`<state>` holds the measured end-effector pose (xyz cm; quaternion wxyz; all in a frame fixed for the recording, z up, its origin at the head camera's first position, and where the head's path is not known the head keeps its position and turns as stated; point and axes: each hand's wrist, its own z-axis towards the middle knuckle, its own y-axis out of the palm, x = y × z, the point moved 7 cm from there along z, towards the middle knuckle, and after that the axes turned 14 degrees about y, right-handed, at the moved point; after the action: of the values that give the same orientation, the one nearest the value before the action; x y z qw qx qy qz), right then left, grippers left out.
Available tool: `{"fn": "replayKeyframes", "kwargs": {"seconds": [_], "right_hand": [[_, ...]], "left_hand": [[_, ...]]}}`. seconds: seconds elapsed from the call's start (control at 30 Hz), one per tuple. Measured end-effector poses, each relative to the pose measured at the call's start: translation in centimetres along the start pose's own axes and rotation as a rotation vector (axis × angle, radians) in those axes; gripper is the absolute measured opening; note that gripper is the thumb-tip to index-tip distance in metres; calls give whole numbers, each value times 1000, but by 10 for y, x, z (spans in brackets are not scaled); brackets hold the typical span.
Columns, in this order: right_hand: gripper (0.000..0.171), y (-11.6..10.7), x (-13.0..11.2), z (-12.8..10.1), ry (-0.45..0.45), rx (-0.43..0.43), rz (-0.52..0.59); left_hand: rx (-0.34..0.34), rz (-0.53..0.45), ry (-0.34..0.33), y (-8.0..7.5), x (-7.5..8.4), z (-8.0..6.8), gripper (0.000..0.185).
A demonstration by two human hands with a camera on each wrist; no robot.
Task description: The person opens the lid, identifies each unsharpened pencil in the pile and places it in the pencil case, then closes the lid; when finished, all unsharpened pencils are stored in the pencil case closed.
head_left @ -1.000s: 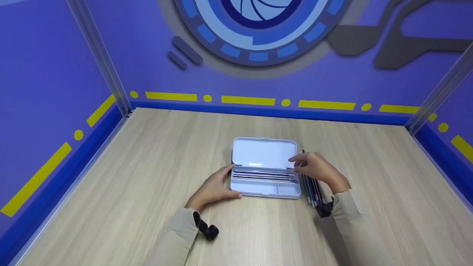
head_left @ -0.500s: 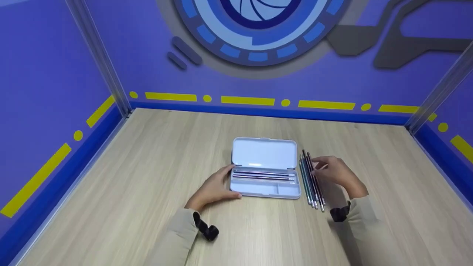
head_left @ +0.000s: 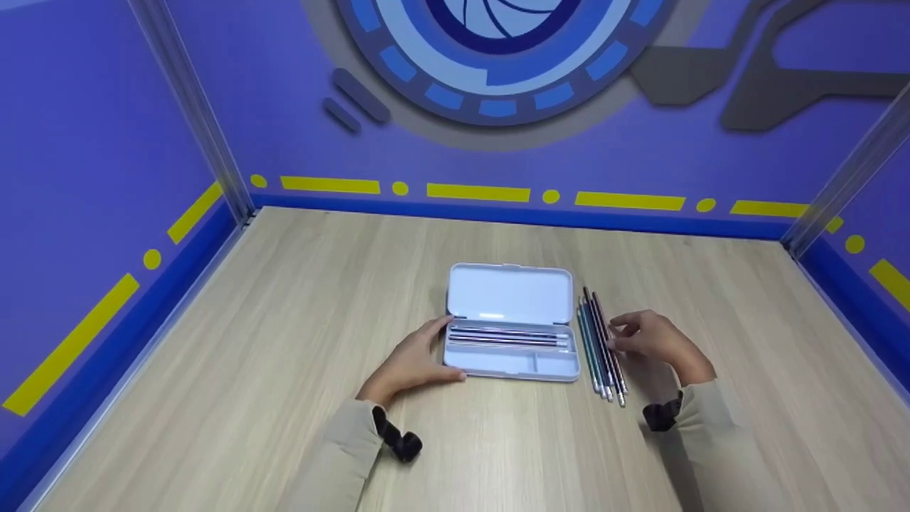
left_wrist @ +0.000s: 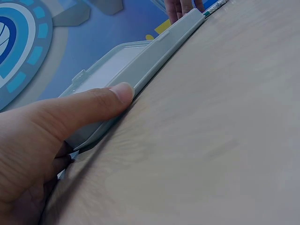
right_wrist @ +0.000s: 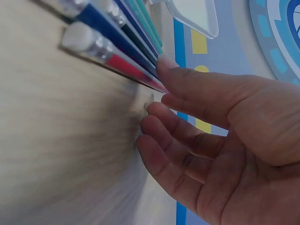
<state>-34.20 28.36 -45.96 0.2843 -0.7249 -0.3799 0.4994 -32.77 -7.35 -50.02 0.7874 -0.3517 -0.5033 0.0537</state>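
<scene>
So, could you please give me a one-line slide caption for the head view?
Left hand steadies an open pencil case while right hand touches loose pencils beside it.

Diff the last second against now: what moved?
The right hand left the case's right end, moving right and toward the person, to the loose pencils beside it, its fingers now touching them. Unchanged: left hand on the case's left end, lid open, pencils inside.

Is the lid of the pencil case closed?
No, the pencil case lies open, its lid folded back, pencils visible inside.
</scene>
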Motion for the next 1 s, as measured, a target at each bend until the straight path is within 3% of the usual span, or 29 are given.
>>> {"fn": "replayKeyframes", "kwargs": {"seconds": [0.27,0.5,1.0], "right_hand": [[45,4,5,2,33,-18,22],[48,6,6,2,83,-7,76],[46,5,7,8,68,72,155]], "left_hand": [[-10,10,-3,1,-1,-1,103],[-14,6,8,1,0,0,101],[-13,0,-7,1,0,0,102]]}}
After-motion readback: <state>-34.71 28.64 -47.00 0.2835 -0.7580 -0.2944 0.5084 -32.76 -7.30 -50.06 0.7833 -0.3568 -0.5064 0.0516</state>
